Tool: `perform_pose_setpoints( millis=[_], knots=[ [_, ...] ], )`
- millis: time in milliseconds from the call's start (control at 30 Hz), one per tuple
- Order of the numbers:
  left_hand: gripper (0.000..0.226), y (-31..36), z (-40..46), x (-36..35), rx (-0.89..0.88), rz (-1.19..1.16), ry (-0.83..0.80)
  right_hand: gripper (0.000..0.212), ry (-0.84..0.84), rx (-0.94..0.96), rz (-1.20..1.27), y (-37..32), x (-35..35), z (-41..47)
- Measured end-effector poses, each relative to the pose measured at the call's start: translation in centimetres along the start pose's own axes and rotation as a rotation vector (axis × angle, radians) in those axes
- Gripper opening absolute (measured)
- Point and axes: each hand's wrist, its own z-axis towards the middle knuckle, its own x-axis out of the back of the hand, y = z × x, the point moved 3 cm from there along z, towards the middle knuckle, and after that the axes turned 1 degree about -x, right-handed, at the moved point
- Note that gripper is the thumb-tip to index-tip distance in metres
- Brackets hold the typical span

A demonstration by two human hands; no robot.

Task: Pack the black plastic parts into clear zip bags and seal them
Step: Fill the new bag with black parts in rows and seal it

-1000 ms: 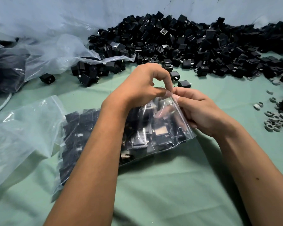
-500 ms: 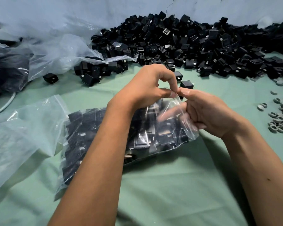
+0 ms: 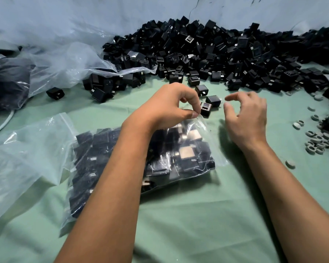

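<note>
A clear zip bag (image 3: 180,154) packed with black plastic parts lies on the green cloth under my left forearm. My left hand (image 3: 171,105) pinches the bag's top edge between thumb and forefinger. To the right of that edge, my right hand (image 3: 247,118) hovers with loosely curled fingers and holds nothing. A large heap of loose black parts (image 3: 217,54) lies along the back wall. A few single parts (image 3: 206,109) sit just beyond my fingertips.
Empty clear bags (image 3: 17,160) lie at the left. A big crumpled plastic sheet (image 3: 61,65) covers some parts at the back left. Small grey and white rings (image 3: 315,143) are scattered at the right. The green cloth (image 3: 179,224) covers the table.
My right hand has let go of the bag's top edge and moved right, away from my left hand. My left hand keeps its pinch on the edge.
</note>
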Motion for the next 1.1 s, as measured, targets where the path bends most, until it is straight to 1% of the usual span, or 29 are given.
perform_pose_setpoints(
  millis=[100, 133, 167, 233, 300, 333, 433, 500, 567, 633, 667, 733, 833, 900, 967, 1033, 1100],
  knots=[
    [0.020, -0.3, 0.1, -0.2, 0.023, 0.006, -0.025, 0.054, -0.355, 0.115, -0.156, -0.4, -2.0, -0.1],
    [0.026, -0.4, 0.1, -0.3, 0.031, 0.004, -0.041, 0.059, -0.431, 0.172, -0.210, -0.5, -2.5, -0.2],
    [0.032, -0.4, 0.1, -0.4, 0.040, 0.000, -0.058, 0.062, -0.468, 0.213, -0.222, -0.6, -2.7, -0.3],
    [0.039, -0.5, 0.1, -0.5, 0.063, -0.012, -0.085, 0.058, -0.445, 0.220, -0.155, -0.7, -2.5, -0.2],
    [0.041, -0.6, 0.0, -0.6, 0.088, -0.020, -0.088, 0.042, -0.358, 0.207, -0.060, -0.8, -1.9, -0.2],
    [0.040, -0.7, 0.1, -0.6, 0.091, -0.017, -0.084, 0.037, -0.321, 0.201, -0.051, -0.8, -1.7, -0.2],
    [0.031, -0.7, 0.1, -0.4, 0.076, 0.003, -0.068, 0.036, -0.254, 0.175, -0.113, -0.9, -1.4, -0.5],
    [0.021, -0.6, 0.1, -0.3, 0.052, 0.007, -0.062, 0.035, -0.242, 0.183, -0.129, -1.2, -1.1, -0.5],
    [0.013, -0.6, 0.1, -0.2, 0.027, 0.006, -0.069, 0.029, -0.252, 0.263, -0.044, -1.7, -0.7, -0.5],
    [0.010, -0.6, 0.0, -0.1, 0.023, 0.002, -0.076, 0.019, -0.217, 0.339, 0.105, -2.2, 0.0, -0.7],
    [0.011, -0.7, -0.1, -0.1, 0.025, 0.002, -0.079, 0.019, -0.193, 0.350, 0.151, -2.3, 0.3, -0.7],
    [0.016, -0.6, -0.1, -0.3, 0.037, -0.001, -0.083, 0.022, -0.216, 0.340, 0.162, -2.2, 0.5, -0.8],
    [0.024, -0.3, 0.0, -0.5, 0.050, -0.015, -0.098, 0.014, -0.316, 0.348, 0.092, -2.0, 0.0, -0.9],
    [0.025, -0.1, 0.0, -0.7, 0.059, -0.016, -0.112, 0.014, -0.398, 0.369, 0.098, -2.0, -0.2, -1.0],
    [0.023, -0.1, 0.0, -0.7, 0.063, -0.004, -0.119, 0.020, -0.485, 0.372, 0.125, -1.9, -0.2, -1.0],
    [0.019, -0.1, 0.0, -0.7, 0.067, 0.005, -0.126, 0.027, -0.491, 0.362, 0.106, -1.6, -0.1, -0.9],
    [0.015, -0.2, 0.1, -0.7, 0.073, 0.013, -0.140, 0.035, -0.412, 0.306, 0.098, -1.0, 0.0, -0.7]
  ],
)
